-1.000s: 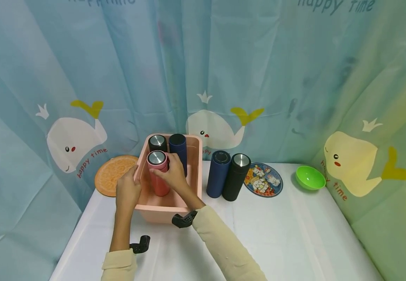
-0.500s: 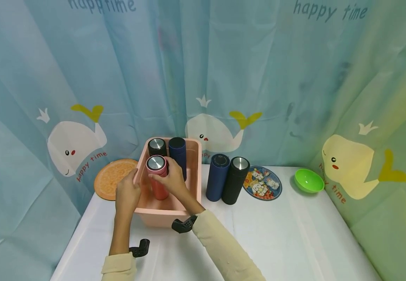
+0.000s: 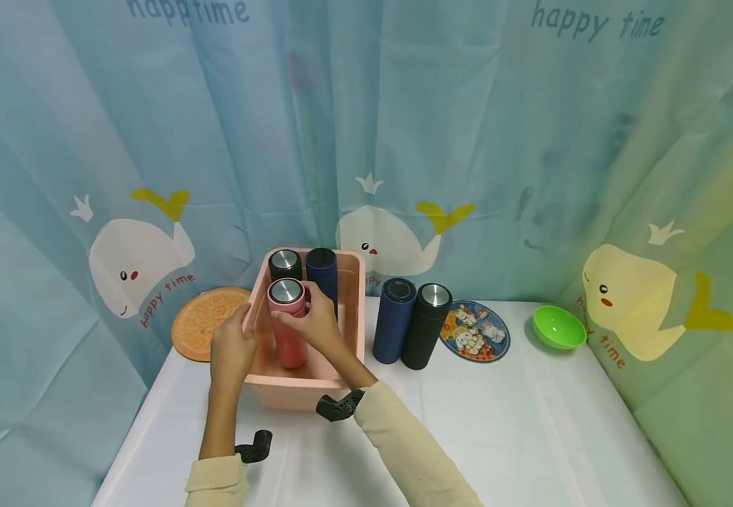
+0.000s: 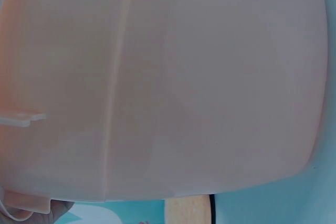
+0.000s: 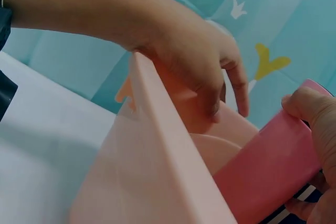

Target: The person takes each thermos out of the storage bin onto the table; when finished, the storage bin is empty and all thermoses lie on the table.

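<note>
Pink cylindrical metal-look bottle w/ silver lid top (image 3: pixel 289 341) has shifted slightly vs 0.5 s ago: its base sits a touch nearer the front wall, & my R hand (image 3: pixel 317 320) has moved a bit right with it. From my remote seat the rest looks approx. the same.

R fingers are curled round the bottle's upper part, just below the lid: thumb across its near side, fingertips on its right side, so the bottle lies btwn them. It's inside the pale-pink rectangular plastic box (image 3: pixel 290 396), L half, near the front; can't tell if the base touches the floor.

My L hand (image 3: pixel 232 352) grips the box's left rim; L wrist cam is mostly filled by pale box wall.

Behind the pink one, in the box: black cylindrical bottle w/ silver lid (image 3: pixel 285 265) & navy cylindrical bottle w/ dark lid (image 3: pixel 323 278), side by side.

Outside, R of the box on the white table (image 3: pixel 499 436): second navy bottle (image 3: pixel 394 320) & second black bottle (image 3: pixel 426 327), close together, then round blue cartoon-print disc (image 3: pixel 477 334) & bright-green round bowl (image 3: pixel 559 327). Round orange disc (image 3: pixel 208 324) is L of the box.
</note>
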The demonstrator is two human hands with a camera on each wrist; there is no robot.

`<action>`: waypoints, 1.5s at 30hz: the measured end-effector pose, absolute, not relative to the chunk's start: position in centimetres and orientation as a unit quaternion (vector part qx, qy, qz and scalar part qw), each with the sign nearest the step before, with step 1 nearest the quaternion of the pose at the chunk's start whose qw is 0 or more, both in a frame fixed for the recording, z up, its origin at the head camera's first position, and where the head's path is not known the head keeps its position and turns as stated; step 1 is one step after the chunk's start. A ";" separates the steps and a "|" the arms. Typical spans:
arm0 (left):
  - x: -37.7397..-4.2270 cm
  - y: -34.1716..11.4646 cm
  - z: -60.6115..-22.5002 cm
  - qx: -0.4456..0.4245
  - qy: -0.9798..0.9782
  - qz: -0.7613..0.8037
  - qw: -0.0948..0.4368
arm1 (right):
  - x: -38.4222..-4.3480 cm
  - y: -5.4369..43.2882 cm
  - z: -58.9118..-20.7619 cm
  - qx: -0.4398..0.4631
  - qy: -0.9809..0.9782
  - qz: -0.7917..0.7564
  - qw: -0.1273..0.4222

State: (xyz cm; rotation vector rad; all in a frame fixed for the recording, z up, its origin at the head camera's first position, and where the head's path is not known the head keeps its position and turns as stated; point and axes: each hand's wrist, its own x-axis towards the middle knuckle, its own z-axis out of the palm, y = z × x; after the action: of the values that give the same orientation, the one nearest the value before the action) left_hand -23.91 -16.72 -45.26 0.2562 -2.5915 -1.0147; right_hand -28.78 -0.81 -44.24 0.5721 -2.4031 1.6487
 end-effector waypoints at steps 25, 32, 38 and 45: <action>-23.7 -17.0 -45.5 0.087 -0.913 -0.360 0.170 | -25.8 0.8 -37.0 0.254 -0.751 0.586 0.166; -23.7 -17.1 -45.5 0.084 -0.915 -0.351 0.180 | -24.7 2.4 -33.7 0.275 -0.737 0.585 0.198; -23.8 -16.9 -45.5 0.079 -0.914 -0.352 0.186 | -23.9 4.0 -31.6 0.290 -0.723 0.584 0.229; -24.0 -16.7 -45.7 0.081 -0.916 -0.346 0.187 | -22.7 6.6 -29.8 0.290 -0.723 0.573 0.255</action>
State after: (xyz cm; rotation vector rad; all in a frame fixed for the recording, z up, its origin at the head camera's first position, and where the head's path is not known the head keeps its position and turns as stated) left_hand -24.00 -16.73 -45.73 0.2280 -2.5788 -0.9748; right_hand -22.72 6.62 -29.85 0.7887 -1.9637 1.5559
